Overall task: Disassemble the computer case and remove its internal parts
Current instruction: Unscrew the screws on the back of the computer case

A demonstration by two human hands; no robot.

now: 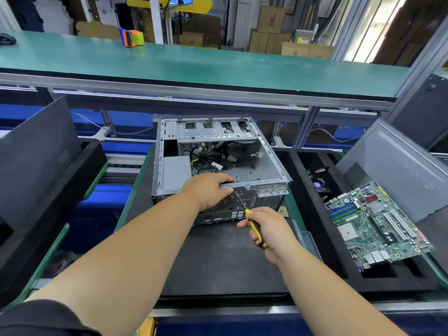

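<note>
Two hands, left hand [210, 190], right hand [269, 229], one screwdriver [254, 225], one case [218, 163], one motherboard [375, 224]

Views: one, head-worn, wide-angle.
Facing: forward and down over both forearms onto the open computer case [218, 163].
Nearness: close, at arm's reach.
Frame top: green shelf [194, 61], stacked cartons beyond.

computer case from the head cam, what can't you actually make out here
- Screw under the screwdriver tip: too small, and the left hand covers the computer case rim beside it.
- Rear fan grille: partly hidden by the left wrist.
- Cables inside: tangled and shadowed, ends unclear.
- Power supply: label not visible.
- Motherboard markings: too small to read.
- Screwdriver handle: mostly wrapped by the right hand.
</note>
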